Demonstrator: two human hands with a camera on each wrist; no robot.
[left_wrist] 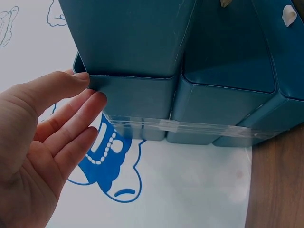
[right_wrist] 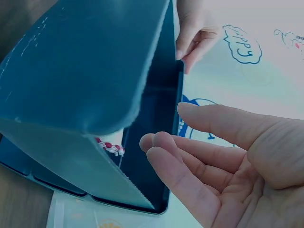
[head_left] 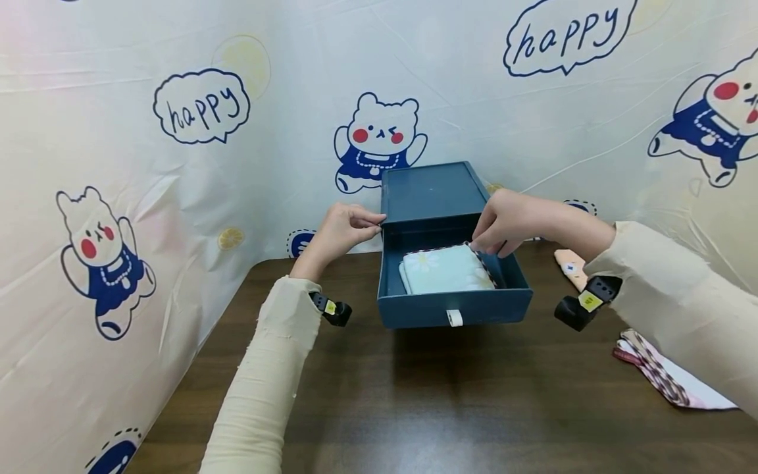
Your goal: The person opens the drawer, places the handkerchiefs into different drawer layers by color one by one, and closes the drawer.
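A dark blue box (head_left: pixel 435 192) has its drawer (head_left: pixel 408 311) pulled out toward me, with a white pull tab (head_left: pixel 454 318) on the front. Inside the drawer lies a folded pale cloth (head_left: pixel 447 271) with a flower pattern and a dark striped edge. My left hand (head_left: pixel 345 232) pinches the box's left edge between thumb and fingers, as the left wrist view also shows. Over the drawer's right side, my right hand (head_left: pixel 514 222) hovers by the cloth's far right corner. In the right wrist view its fingers are loosely bent, with nothing between them and the thumb.
A peach-coloured item (head_left: pixel 570 268) lies on the brown wooden table (head_left: pixel 331 401), right of the box. Nearer, under my right forearm, is a white cloth (head_left: pixel 669 375) with a plaid edge. A printed curtain (head_left: pixel 284 151) hangs behind the box and along the left.
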